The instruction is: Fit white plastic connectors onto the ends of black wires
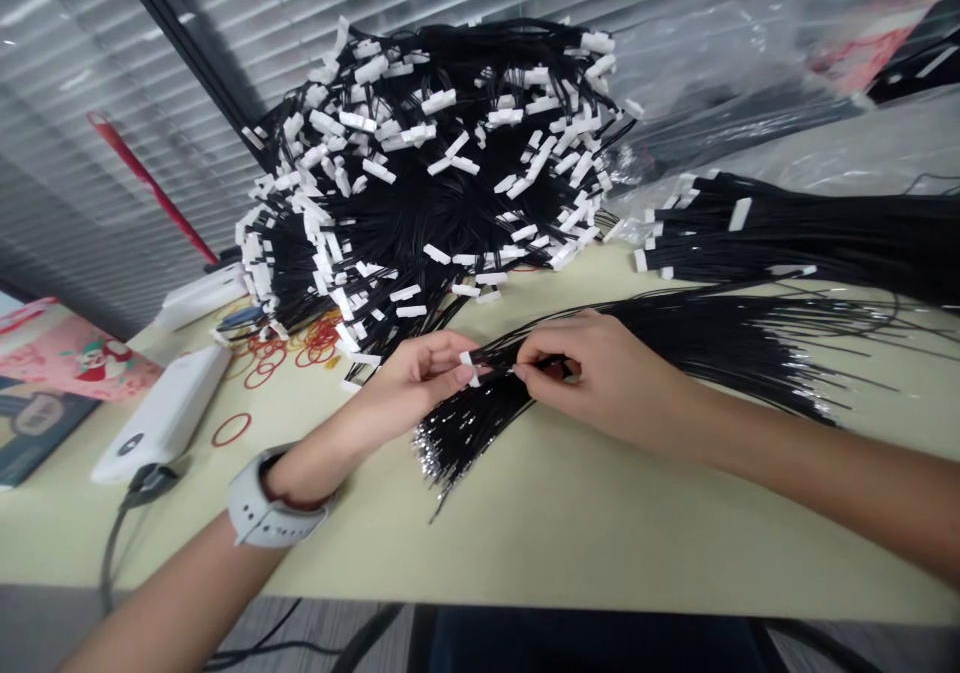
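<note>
Between the thumb and fingers of my left hand (412,383) is a small white connector (470,368), held over the bundle's left end. My right hand (592,373) pinches a thin black wire by its silvery tip (516,370), just right of the connector. A narrow gap seems to lie between tip and connector. Below both hands a loose bundle of black wires (675,338) lies across the table, with bare metal terminals at both ends. My right hand covers part of its middle.
A large heap of black wires with white connectors (442,183) stands behind. Another such bundle (810,228) lies at the right, near clear plastic bags (712,53). Rubber bands (262,358), a white power strip (165,413) and a pink box (75,353) are at the left of the table (600,533).
</note>
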The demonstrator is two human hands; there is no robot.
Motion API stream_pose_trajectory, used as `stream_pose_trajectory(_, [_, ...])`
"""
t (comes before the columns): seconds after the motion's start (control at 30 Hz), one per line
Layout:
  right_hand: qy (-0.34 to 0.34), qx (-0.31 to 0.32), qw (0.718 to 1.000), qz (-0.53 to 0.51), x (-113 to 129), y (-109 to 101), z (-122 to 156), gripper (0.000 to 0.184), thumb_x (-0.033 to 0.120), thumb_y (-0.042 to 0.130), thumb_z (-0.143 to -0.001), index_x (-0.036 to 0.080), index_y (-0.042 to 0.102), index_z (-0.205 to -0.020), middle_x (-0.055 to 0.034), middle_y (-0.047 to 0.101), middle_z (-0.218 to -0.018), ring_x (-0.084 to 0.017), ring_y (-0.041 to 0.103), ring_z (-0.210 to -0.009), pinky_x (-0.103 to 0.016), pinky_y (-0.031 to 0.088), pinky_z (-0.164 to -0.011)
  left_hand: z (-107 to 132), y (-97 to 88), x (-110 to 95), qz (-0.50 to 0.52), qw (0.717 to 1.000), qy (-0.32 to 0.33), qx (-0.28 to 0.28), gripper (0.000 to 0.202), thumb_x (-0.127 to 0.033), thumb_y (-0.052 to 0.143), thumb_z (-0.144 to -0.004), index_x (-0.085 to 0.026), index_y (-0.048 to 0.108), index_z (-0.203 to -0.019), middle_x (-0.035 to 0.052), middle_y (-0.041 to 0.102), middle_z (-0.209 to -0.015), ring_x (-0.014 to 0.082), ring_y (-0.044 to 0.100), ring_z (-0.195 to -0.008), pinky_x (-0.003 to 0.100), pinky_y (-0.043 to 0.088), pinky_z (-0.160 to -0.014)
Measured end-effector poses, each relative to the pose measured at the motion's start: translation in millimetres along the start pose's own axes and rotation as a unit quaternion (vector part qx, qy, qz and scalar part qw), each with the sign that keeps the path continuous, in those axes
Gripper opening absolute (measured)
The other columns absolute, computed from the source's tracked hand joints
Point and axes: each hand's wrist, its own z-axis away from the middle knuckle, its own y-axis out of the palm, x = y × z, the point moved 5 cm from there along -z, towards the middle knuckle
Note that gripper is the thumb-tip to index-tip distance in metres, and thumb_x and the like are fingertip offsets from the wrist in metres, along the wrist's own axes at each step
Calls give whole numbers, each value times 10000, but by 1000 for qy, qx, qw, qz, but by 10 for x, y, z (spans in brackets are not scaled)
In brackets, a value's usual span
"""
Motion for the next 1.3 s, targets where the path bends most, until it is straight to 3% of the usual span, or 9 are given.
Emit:
stream_pose_trajectory(0.5, [0, 10, 1000, 4, 15, -12, 3, 141, 134, 501, -751, 169, 598, -654, 32, 585, -614, -80, 462, -543, -242, 334, -595, -5, -8, 13, 11, 1000, 6, 14, 88, -135, 572, -801, -140, 560, -889, 25, 645, -788, 141, 617, -821, 240, 442, -725])
stream_pose_trajectory(1.3, [-6, 15, 1000, -4, 26, -8, 6, 132, 122, 496, -741, 164, 565, -637, 37, 559, -593, -73, 451, -526, -236, 336, -599, 4, -3, -37, -13, 999, 32, 20, 74, -150, 575, -797, -147, 580, -871, 3, 607, -740, 108, 555, -685, 223, 406, -629])
